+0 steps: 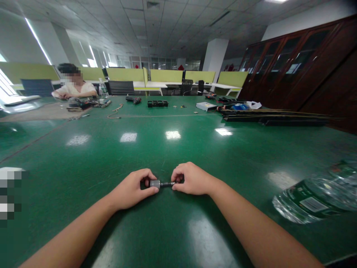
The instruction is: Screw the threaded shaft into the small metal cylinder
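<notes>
A small grey metal cylinder [155, 184] with a thin dark shaft [166, 184] lies level just over or on the green table [156, 149], near the middle of the view. My left hand [136, 189] grips the cylinder between thumb and fingers. At the shaft's right end, my right hand [192, 179] pinches the tip with thumb and forefinger. Whether the shaft and cylinder are one piece I cannot tell. The tip is partly hidden by my right fingers.
Clear plastic bottles [312, 199] lie at the right. Long black strips [273, 117], a silver box [206, 106] and a black part [157, 104] are at the far side. A person [75, 87] sits at the far left behind tools.
</notes>
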Demonstrator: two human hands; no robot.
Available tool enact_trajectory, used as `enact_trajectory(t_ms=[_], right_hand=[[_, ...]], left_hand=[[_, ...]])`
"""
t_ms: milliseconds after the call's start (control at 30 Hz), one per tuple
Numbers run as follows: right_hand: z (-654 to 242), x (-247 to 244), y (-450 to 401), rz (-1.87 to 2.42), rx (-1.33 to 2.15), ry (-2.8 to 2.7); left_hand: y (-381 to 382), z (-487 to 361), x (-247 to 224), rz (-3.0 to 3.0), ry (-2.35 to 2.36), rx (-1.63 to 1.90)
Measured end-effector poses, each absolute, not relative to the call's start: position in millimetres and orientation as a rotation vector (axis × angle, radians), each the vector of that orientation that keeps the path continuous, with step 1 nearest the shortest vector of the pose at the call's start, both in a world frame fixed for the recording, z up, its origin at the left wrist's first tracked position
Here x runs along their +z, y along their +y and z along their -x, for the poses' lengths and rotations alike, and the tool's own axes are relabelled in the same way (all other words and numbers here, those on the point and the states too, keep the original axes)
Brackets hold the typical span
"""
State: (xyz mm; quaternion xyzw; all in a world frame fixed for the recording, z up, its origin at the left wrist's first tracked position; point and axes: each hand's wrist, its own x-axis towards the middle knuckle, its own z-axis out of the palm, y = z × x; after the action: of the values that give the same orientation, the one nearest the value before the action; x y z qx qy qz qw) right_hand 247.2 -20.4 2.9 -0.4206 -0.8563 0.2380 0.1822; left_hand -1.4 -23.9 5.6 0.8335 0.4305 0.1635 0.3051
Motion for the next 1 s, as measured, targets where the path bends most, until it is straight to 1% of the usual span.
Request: enact_trajectory(t_ms=[233, 367, 533, 633, 767, 1000], right_hand=[[-259.7, 7.1, -13.7, 1.304, 0.776, -2.384], [-262.3, 8.1, -13.0, 1.299, 0.816, -2.377], [-250.0, 2.1, -16.3, 1.21, 0.785, -2.365], [-231.8, -4.3, -21.6, 1.147, 0.796, -2.222], [-215.8, -8.9, -26.7, 1.1, 0.702, -2.266], [-219.3, -5.5, -27.3, 1.041, 0.612, -2.348]], left_hand=[[-24.8, 1.9, 5.7, -2.199, 1.154, 0.429], [-24.8, 2.4, 6.0, -2.198, 1.142, 0.434], [-25.2, 1.5, 6.4, -2.197, 1.137, 0.447], [-25.7, 1.4, 5.5, -2.218, 1.144, 0.454], [-25.9, 2.5, 4.7, -2.259, 1.136, 0.452], [-23.1, 3.4, 5.7, -2.228, 1.098, 0.476]])
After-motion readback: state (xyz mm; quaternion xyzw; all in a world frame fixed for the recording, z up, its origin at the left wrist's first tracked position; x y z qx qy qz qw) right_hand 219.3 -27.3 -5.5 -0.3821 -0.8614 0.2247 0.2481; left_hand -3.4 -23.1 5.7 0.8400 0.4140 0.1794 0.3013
